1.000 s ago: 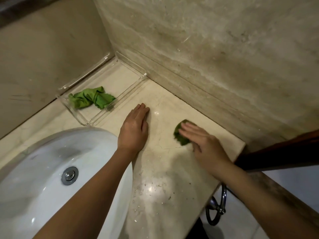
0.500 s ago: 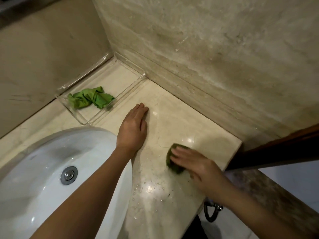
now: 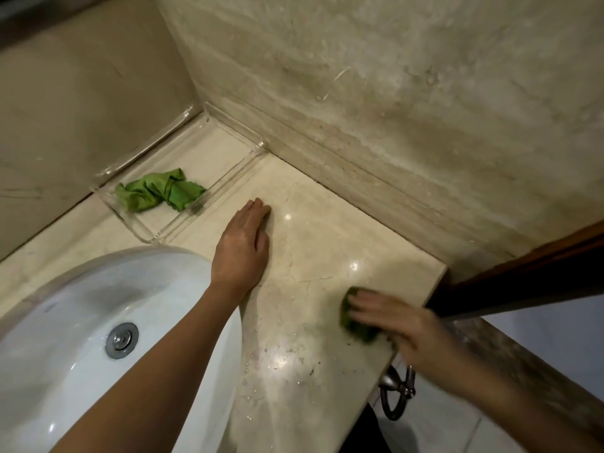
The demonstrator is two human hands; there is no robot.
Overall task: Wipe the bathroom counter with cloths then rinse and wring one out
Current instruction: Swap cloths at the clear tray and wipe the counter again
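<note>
1. Clear plastic tray (image 3: 235, 173): shallow, rectangular, set in the corner where the two walls meet.
2. Stone wall (image 3: 392, 93): beige, streaked, with a raised strip (image 3: 343, 178) along its foot.
3. Sink (image 3: 65, 322): white, rounded, lower left.
4. Drain stopper (image 3: 121, 340): round, chrome, in the sink's bottom.
5. Metal valve (image 3: 397, 390): with a dark looped hose, lower right.
6. Wooden frame (image 3: 523, 276): dark brown, right edge.
</note>
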